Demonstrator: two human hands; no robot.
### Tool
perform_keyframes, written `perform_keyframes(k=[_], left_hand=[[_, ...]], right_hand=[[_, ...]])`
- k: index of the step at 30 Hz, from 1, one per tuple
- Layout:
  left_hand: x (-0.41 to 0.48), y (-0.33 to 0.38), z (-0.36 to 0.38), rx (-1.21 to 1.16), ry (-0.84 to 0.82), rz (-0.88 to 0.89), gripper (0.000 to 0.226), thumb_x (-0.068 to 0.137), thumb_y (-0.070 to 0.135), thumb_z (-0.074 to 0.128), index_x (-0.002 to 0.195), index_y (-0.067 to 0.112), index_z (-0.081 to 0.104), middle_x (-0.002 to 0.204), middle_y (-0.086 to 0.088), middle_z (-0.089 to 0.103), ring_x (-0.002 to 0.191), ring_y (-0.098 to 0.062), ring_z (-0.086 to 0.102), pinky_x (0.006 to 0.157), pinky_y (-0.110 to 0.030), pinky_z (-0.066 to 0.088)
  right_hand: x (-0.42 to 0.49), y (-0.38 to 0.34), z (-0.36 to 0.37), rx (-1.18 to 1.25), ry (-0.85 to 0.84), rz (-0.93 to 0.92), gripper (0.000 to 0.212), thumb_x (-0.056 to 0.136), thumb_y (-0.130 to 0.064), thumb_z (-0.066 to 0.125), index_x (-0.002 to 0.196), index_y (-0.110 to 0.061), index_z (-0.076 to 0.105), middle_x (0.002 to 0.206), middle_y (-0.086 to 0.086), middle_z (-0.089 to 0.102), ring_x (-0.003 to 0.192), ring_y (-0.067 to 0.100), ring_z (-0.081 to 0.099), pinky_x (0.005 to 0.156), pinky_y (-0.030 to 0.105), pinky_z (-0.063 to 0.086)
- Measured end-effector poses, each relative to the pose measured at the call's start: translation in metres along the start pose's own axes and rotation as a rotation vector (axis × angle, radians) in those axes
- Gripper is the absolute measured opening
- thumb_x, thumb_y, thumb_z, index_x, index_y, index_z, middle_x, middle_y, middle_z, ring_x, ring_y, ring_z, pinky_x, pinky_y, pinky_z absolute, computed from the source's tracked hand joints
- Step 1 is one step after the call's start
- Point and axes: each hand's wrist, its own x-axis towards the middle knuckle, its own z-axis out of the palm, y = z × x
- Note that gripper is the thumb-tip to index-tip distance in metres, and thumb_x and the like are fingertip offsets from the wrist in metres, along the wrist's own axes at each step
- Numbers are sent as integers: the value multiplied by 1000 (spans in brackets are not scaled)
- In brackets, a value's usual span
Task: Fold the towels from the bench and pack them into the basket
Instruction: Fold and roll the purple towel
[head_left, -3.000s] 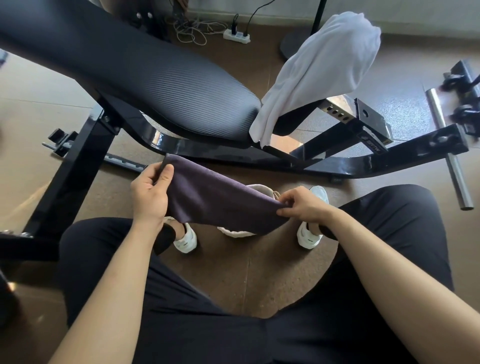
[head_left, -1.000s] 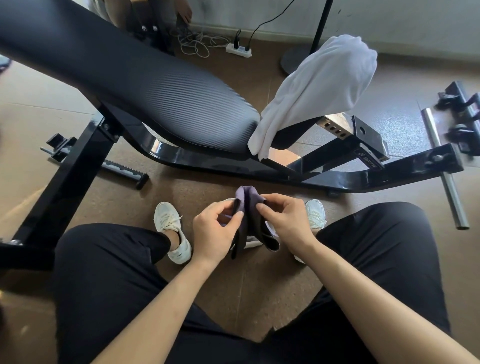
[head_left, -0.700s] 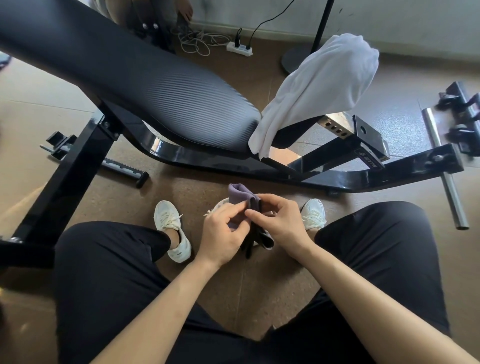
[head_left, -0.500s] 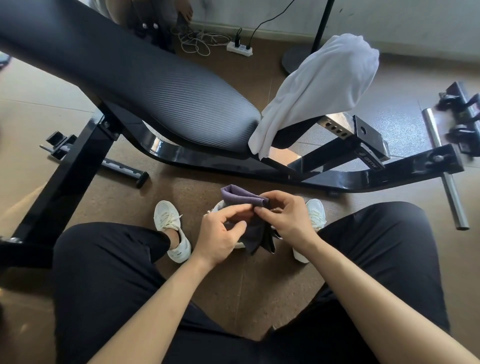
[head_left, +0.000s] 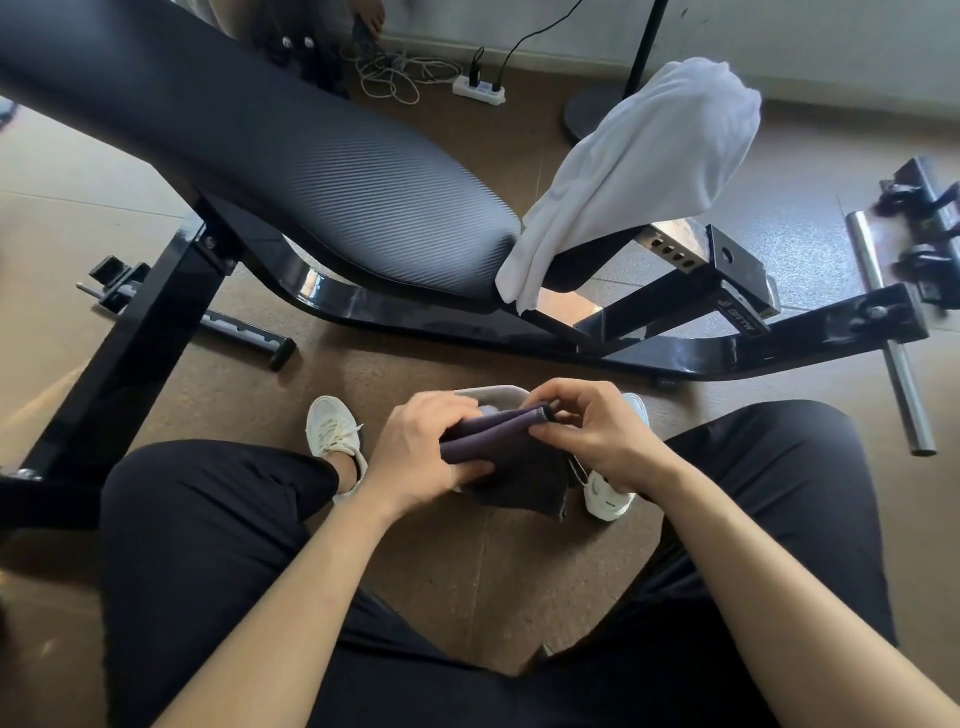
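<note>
- Step in hand, as I read it: closing the last fold on the purple towel (head_left: 498, 449). It is held in the air low between the knees, at 6 o'clock from the bench (head_left: 322, 166).
- Left hand (head_left: 421, 452): fingers curled over the towel's left end, thumb underneath, clamped on it.
- Right hand (head_left: 592, 431): thumb and fingertips together, pinching the top right corner of the stacked layers.
- Layers sit even along the top edge. One flap hangs loose at 5 o'clock below the hands.
- To do it well: match the corners at the right pinch, bring the hanging flap up, then flatten it under the left palm before letting go. Thin cloth, so it will likely spring open if only one side is released.
- Basket (head_left: 491, 391): only a pale rim shows at 12 o'clock just behind the hands. It is mostly hidden, so calling it the basket is my guess.
- White towel (head_left: 644, 171): draped over the bench end at 1 o'clock, unfolded, not yet done.
- Edges: the black frame (head_left: 675, 358) crosses at 12 o'clock, near and beyond the rim. The steel bar (head_left: 891, 353) is at 3 o'clock, well apart.
- Left shoe (head_left: 335, 436) at 9 o'clock. Right shoe (head_left: 605, 499) at 4 o'clock, just beside the hanging flap.
- Open room: bare floor (head_left: 467, 566) at 6 o'clock between the legs. The knees close in both sides, and forward toward the rim looks like the free path.
</note>
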Motion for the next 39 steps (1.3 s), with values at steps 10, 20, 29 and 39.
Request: perform_keyframes(k=[10,20,29,39], left_hand=[[5,-3,-18,-516,77,-262,24,87,21,79,107,31,71,101,9,74,102,-11,70,87,-35,62],[13,4,-3,-745,123,-283,23,89,32,75,109,23,76,108,-3,77,110,-24,70,98,-57,55],[16,0,-3,-778,37,-295,22,96,24,69,118,24,72,113,0,76,113,-20,70,97,-45,58],[10,-9,-7,-807,-121,-235,60,77,8,76,133,22,59,128,-4,69,124,-25,65,102,-40,54]], right_hand=[[3,6,-7,-88,102,35,33,88,-1,71,113,-22,71,103,-8,72,98,5,68,85,28,59],[-1,-12,15,-246,-45,-142,61,86,-6,73,138,-33,56,129,-15,66,123,-2,57,102,16,46],[-1,-10,12,-150,-45,-108,50,89,7,61,129,-22,69,131,-10,65,125,-1,56,104,22,46],[-1,1,-25,399,219,88,50,93,13,56,127,-21,70,127,3,71,121,21,66,105,51,52]])
